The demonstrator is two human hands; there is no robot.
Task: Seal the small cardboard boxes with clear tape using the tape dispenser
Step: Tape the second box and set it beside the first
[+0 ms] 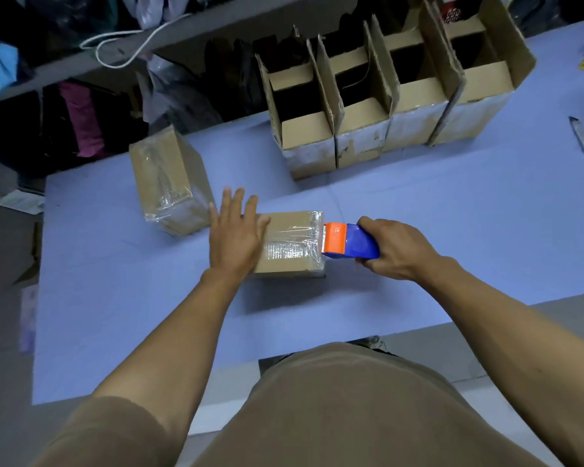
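Note:
A small cardboard box [292, 244] lies mid-table with clear tape across its top, running over its right edge. My left hand [235, 232] rests flat on the box's left part, fingers spread, gripping nothing. My right hand [393, 249] is closed around the blue body of the tape dispenser [349, 241], whose orange front end touches the box's right edge. A second small box [171, 180], wrapped in clear tape, stands to the far left near the table's back edge.
The table [418, 210] has a blue cover. Several open cardboard boxes [378, 96] with raised flaps stand in a row at the back. A clear plastic piece [582, 136] lies at the far right. Shelves with bags and a white cord [132, 45] are behind.

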